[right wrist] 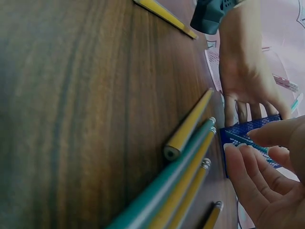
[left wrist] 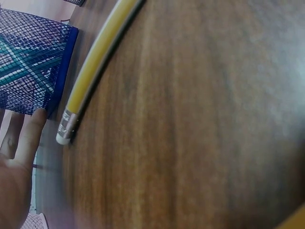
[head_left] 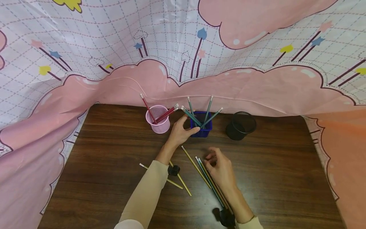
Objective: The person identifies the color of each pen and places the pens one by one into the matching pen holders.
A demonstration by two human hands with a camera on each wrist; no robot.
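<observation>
My left hand (head_left: 179, 130) grips the left side of a blue mesh pencil holder (head_left: 200, 133), thumb across its front corner. Several green pencils (head_left: 209, 106) stand in the holder, fanned out with erasers up. In the left wrist view, fingertips touch the blue mesh (left wrist: 57, 81) near a yellow pencil (left wrist: 95, 57). My right hand (head_left: 221, 170) hovers in front of the holder, fingers loosely bent, thumb apart and nothing held. Below it lie a green pencil (head_left: 210, 181) and yellow pencils (right wrist: 190, 126), side by side on the table.
A pink mesh cup (head_left: 160, 128) with several red pencils (head_left: 167, 114) stands left of the blue holder. To its right is a black mesh cup (head_left: 237, 132). Two yellow pencils (head_left: 184, 184) lie crossed beneath the left forearm. A patterned cloth (head_left: 183, 90) hangs behind the brown table (head_left: 286, 159).
</observation>
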